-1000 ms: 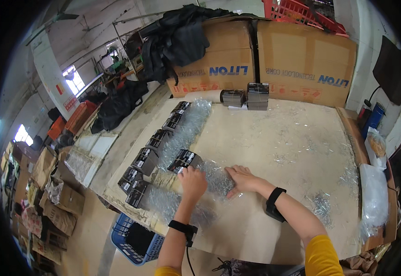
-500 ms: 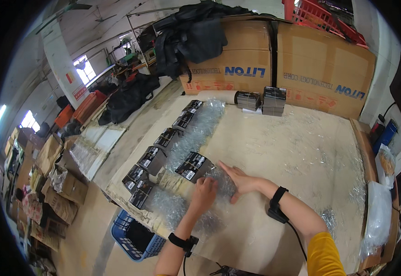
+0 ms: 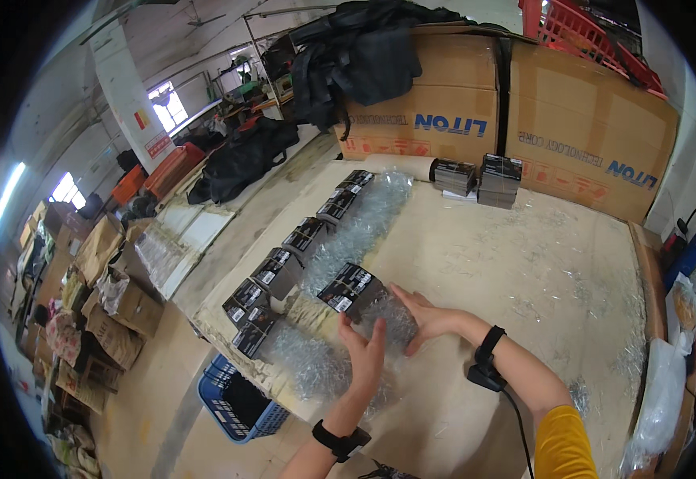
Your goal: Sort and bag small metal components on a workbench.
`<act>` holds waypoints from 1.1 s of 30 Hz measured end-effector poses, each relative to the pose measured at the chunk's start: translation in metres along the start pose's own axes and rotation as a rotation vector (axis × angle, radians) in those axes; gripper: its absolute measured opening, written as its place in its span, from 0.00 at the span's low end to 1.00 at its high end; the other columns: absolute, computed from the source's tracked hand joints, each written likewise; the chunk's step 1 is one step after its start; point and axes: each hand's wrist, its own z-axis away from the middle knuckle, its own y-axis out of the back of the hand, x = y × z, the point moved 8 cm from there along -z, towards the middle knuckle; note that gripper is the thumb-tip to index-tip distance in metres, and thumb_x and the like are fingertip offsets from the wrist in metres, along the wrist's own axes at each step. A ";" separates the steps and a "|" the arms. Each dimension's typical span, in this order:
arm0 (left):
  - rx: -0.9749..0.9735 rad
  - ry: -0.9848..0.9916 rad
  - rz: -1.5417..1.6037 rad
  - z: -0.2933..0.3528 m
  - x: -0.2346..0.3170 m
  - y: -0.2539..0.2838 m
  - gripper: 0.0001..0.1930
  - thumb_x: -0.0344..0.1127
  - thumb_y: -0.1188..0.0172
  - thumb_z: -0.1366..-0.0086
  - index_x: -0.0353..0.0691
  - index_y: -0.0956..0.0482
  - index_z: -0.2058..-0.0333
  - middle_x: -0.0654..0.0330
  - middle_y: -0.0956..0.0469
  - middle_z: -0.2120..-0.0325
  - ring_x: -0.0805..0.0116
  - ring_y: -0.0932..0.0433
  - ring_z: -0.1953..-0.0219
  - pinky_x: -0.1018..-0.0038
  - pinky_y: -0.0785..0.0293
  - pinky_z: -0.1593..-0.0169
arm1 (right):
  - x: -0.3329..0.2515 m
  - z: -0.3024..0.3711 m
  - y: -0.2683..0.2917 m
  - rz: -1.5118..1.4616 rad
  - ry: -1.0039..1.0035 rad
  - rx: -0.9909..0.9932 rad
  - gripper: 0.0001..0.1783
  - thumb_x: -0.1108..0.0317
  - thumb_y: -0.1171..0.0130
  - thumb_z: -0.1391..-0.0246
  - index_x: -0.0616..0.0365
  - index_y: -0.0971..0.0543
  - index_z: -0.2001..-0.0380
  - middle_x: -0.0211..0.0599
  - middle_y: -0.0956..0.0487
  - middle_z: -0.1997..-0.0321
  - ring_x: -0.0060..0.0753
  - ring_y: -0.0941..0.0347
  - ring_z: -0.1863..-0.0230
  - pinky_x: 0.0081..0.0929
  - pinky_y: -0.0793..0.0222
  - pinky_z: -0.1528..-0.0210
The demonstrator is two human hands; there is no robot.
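A banded stack of black printed cards (image 3: 351, 289) stands on the table in front of me. A tangle of clear shiny plastic strands (image 3: 392, 318) spreads from its near right side. My left hand (image 3: 364, 351) is at the stack's near edge, thumb and fingers apart. My right hand (image 3: 432, 321) cups the right side of the strands, its fingers spread and touching them; nothing is gripped visibly in either hand. More banded card stacks (image 3: 277, 271) form a row on the left, with clear strands (image 3: 356, 227) lying along their right side.
Two card stacks (image 3: 499, 182) stand at the back before large cardboard boxes (image 3: 591, 120). Loose strands litter the tabletop (image 3: 475, 263). A blue basket (image 3: 232, 403) sits below the table's left edge. Clear plastic bags (image 3: 658, 391) hang along the right edge.
My left hand's fingers have opened from a closed pinch beside the stack. My right hand stays against the strands. The whole view has shifted slightly, moving the scene right.
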 end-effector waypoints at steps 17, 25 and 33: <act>0.014 0.453 0.278 0.001 -0.045 -0.008 0.29 0.48 0.42 0.37 0.29 0.38 0.51 0.52 0.33 0.55 0.65 0.33 0.53 0.69 0.36 0.50 | 0.006 -0.016 -0.014 -0.103 0.092 -0.018 0.76 0.65 0.21 0.77 0.52 0.67 0.32 0.55 0.56 0.31 0.51 0.58 0.30 0.38 0.55 0.31; 0.015 0.332 0.186 0.011 -0.020 -0.021 0.26 0.50 0.46 0.34 0.29 0.36 0.53 0.54 0.31 0.61 0.66 0.31 0.58 0.72 0.35 0.52 | -0.018 0.002 -0.007 -0.263 0.222 0.093 0.68 0.64 0.21 0.76 0.51 0.56 0.34 0.52 0.49 0.36 0.54 0.54 0.33 0.40 0.54 0.32; -0.186 0.249 0.120 0.008 -0.027 -0.030 0.37 0.50 0.41 0.38 0.29 0.45 0.43 0.46 0.38 0.48 0.60 0.35 0.48 0.68 0.37 0.44 | -0.022 0.014 -0.001 0.127 0.252 0.103 0.60 0.58 0.21 0.78 0.54 0.44 0.40 0.50 0.43 0.41 0.56 0.48 0.37 0.41 0.48 0.36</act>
